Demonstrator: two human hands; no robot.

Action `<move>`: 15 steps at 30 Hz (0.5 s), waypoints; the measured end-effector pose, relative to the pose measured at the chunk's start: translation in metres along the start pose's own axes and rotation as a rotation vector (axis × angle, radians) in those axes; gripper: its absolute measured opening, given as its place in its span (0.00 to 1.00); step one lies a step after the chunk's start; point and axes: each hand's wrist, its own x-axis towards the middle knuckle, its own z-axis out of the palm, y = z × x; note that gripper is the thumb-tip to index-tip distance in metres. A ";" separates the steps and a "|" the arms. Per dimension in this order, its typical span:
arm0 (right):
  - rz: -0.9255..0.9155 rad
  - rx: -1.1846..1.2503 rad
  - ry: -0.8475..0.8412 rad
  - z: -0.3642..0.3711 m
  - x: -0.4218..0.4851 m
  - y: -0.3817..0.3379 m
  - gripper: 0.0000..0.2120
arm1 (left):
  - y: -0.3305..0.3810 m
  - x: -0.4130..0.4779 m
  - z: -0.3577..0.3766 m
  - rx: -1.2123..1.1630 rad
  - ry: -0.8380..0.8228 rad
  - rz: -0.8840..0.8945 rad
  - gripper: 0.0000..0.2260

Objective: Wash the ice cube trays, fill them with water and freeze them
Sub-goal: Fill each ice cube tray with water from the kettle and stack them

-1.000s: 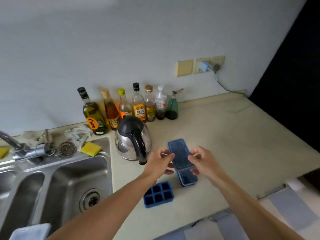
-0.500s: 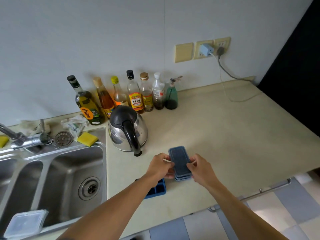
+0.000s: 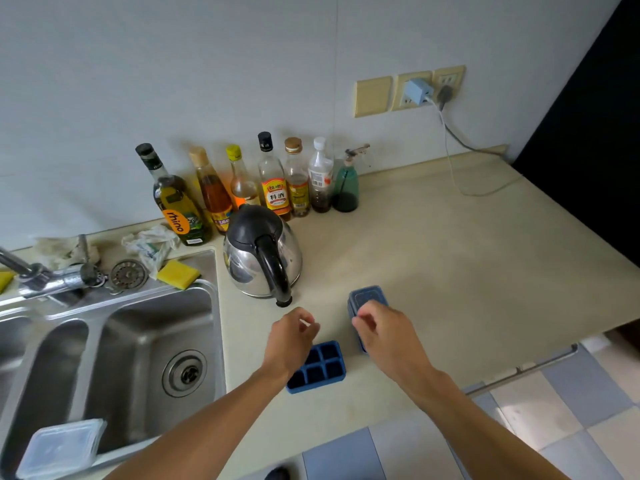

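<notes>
The right hand [image 3: 384,332] curls its fingers round the lidded tray [image 3: 369,296] on the counter [image 3: 450,271]; the left hand [image 3: 289,342] hangs empty, fingers loosely curled.

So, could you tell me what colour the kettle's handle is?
The kettle handle is black; head view.

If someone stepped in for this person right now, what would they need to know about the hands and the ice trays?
Left hand: loosely curled, holds nothing, above the open blue ice cube tray.
Right hand: fingers curled over the lidded blue tray; whether it grips is unclear.
Both trays sit on the counter, right of the sink.
Done: no washing or filling shows.
Left: wash the trays at the sink, fill them, freeze them.
</notes>
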 end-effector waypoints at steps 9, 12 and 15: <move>0.169 -0.280 -0.174 0.073 -0.019 -0.015 0.05 | -0.056 -0.017 -0.035 -0.029 -0.113 -0.176 0.04; 0.279 -0.217 -0.185 0.083 -0.016 -0.008 0.09 | -0.056 -0.020 -0.033 -0.115 -0.132 -0.204 0.02; 0.340 -0.141 -0.178 0.087 -0.015 -0.004 0.10 | -0.055 -0.021 -0.032 -0.185 -0.136 -0.252 0.03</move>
